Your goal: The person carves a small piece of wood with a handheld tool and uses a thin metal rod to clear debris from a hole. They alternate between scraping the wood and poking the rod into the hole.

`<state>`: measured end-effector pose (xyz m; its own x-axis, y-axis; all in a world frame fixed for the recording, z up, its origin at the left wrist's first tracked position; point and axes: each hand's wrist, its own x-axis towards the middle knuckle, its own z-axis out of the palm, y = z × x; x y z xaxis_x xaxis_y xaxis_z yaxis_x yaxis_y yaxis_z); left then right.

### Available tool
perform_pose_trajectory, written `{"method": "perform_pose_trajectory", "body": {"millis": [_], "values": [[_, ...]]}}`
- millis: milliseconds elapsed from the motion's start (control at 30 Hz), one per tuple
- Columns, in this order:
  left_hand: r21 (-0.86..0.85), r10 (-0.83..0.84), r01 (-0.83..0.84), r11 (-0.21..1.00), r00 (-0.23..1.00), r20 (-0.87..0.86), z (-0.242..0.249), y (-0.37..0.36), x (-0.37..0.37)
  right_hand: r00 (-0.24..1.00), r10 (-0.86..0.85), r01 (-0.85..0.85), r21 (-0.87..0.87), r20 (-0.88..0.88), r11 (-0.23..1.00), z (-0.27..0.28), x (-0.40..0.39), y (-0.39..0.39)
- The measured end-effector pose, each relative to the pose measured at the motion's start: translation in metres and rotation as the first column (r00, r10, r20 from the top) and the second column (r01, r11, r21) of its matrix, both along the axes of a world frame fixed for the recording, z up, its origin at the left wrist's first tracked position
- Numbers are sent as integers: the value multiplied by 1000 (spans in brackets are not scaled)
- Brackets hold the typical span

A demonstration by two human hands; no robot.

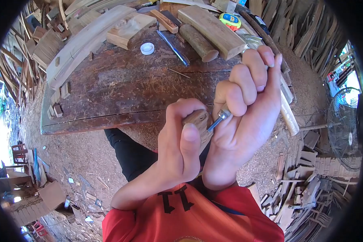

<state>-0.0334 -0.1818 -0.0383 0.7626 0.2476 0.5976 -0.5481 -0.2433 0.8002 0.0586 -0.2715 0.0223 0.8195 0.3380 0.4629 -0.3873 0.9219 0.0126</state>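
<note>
My left hand [179, 141] is wrapped round a small brown wooden piece [197, 120], its thumb pressed along the near side. To the right, the fingers of my right hand [244, 92] are curled round a tool with a metal collar and a thin steel shaft [218, 120]. The shaft points down and left at the wooden piece, its tip close beside it; whether they touch I cannot tell. Most of the tool is hidden in my right fist. Both hands are above the near edge of the dark wooden workbench [125, 92].
On the bench lie a white round cap [147, 49], a blue metal tool [173, 48], a tape measure [230, 21], wooden blocks [211, 31] and a thin rod [178, 73]. A fan [345, 127] stands at the right. Wood scraps [306, 197] cover the floor.
</note>
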Motion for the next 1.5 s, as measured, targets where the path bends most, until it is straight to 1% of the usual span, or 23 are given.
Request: {"method": "perform_pose_trajectory", "body": {"millis": [67,167,267,333,433,567,633,733,833,933,1033,1067,1133,1167,1200,1233,1300,1433,1500], "values": [[6,-28,28,1000,999,-17,1,0,-2,999,43,-43,-15,-4,999,0,2,-2],[26,-51,53,998,997,-52,4,1,-3,991,107,-107,13,-78,994,1,3,-3],[49,-67,72,996,993,-95,5,2,-6,980,106,-121,-80,-166,989,0,3,-6],[67,-74,84,994,989,-131,4,4,-8,977,124,-143,-100,-175,985,-1,4,-6],[26,-136,144,989,973,-188,7,7,-10,971,150,-174,-119,-184,978,-3,6,-5],[-12,-178,179,984,961,-212,7,8,-11,964,175,-203,-131,-199,970,-4,6,-4],[-3,-183,187,982,956,-230,11,11,-12,960,192,-222,-138,-203,965,-4,7,-4],[-49,-234,229,972,934,-272,14,13,-12,961,214,-242,-154,-178,958,-5,8,-4],[0,-240,248,969,934,-266,19,18,-9,959,234,-260,-165,-159,951,-7,9,-4],[-15,-265,276,961,905,-334,22,20,-11,958,261,-280,-217,-116,935,-7,11,-5],[-105,-335,319,942,866,-371,18,24,-10,963,254,-268,-254,-87,930,-9,10,-5],[-107,-336,320,941,865,-371,17,25,-11,966,244,-258,-258,-84,931,-10,8,-4],[-108,-332,315,943,869,-365,16,26,-11,956,266,-279,-101,-126,955,-10,6,-1],[-150,-353,320,936,866,-355,16,27,-12,949,279,-285,-21,-146,958,-10,5,0],[-192,-370,322,927,863,-344,17,27,-12,945,284,-274,81,-165,958,-9,3,2],[-233,-388,324,917,860,-332,17,28,-12,964,237,-228,84,-117,970,-9,1,4],[-226,-387,327,918,864,-321,18,32,-13,990,137,-135,96,-23,986,-9,0,8],[-270,-410,329,905,842,-349,23,34,-17,992,16,-18,17,123,1000,-1,-5,9],[-257,-412,336,906,842,-349,20,35,-17,990,-29,31,-11,140,999,2,-8,8]]}}
